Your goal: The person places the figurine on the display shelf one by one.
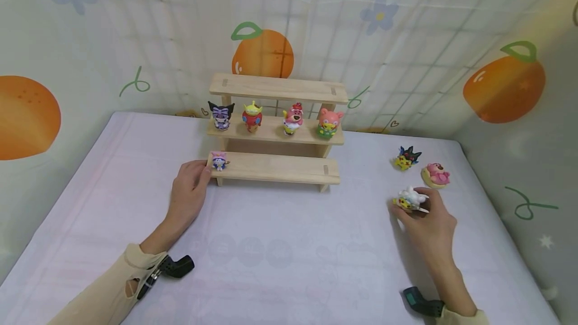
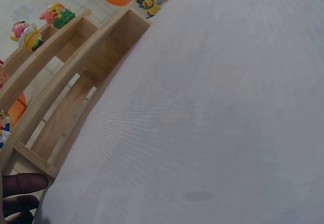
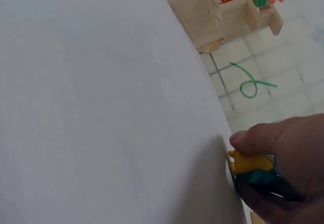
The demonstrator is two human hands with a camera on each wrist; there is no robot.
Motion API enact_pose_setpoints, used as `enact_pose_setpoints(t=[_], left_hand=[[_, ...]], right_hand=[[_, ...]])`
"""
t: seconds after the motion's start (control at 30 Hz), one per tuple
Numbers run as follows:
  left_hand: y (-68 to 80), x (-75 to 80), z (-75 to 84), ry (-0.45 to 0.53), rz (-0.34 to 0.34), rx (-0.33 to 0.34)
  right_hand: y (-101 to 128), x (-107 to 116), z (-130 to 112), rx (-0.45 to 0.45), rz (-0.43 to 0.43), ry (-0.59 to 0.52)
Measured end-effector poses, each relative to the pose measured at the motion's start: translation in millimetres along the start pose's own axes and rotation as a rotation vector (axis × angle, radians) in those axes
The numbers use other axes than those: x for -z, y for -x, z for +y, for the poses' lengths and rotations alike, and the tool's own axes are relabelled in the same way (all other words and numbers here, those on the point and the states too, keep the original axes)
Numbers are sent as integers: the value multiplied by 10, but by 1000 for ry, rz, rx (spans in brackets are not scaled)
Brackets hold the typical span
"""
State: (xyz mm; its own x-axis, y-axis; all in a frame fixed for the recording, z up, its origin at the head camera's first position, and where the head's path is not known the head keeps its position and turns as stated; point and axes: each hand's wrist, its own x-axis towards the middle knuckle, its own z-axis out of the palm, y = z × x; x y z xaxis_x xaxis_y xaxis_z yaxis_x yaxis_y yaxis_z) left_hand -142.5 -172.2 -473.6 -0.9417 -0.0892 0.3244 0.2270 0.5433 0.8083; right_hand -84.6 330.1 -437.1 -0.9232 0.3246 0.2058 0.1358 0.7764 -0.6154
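Left grip: left hand lies flat, fingers relaxed, touching wooden shelf beside a small pink figurine.
Right grip: right hand pinches white-and-yellow figurine on the tabletop, right side.

Most of the white-and-yellow figurine under the right hand's fingers, its character unreadable.

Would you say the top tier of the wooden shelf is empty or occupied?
Empty. The top tier shows only bare wood, while four figures stand on the middle tier and one small figure on the bottom tier.
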Motion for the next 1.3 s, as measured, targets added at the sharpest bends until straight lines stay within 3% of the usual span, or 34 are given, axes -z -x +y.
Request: enact_pose_setpoints(t=[0.67, 1.3], left_hand=[[8, -14, -5, -8, -14, 29], [-11, 2, 2, -11, -24, 24]], right_hand=[[17, -99, -202, 64, -26, -35], [-82, -263, -616, 246, 31, -157]])
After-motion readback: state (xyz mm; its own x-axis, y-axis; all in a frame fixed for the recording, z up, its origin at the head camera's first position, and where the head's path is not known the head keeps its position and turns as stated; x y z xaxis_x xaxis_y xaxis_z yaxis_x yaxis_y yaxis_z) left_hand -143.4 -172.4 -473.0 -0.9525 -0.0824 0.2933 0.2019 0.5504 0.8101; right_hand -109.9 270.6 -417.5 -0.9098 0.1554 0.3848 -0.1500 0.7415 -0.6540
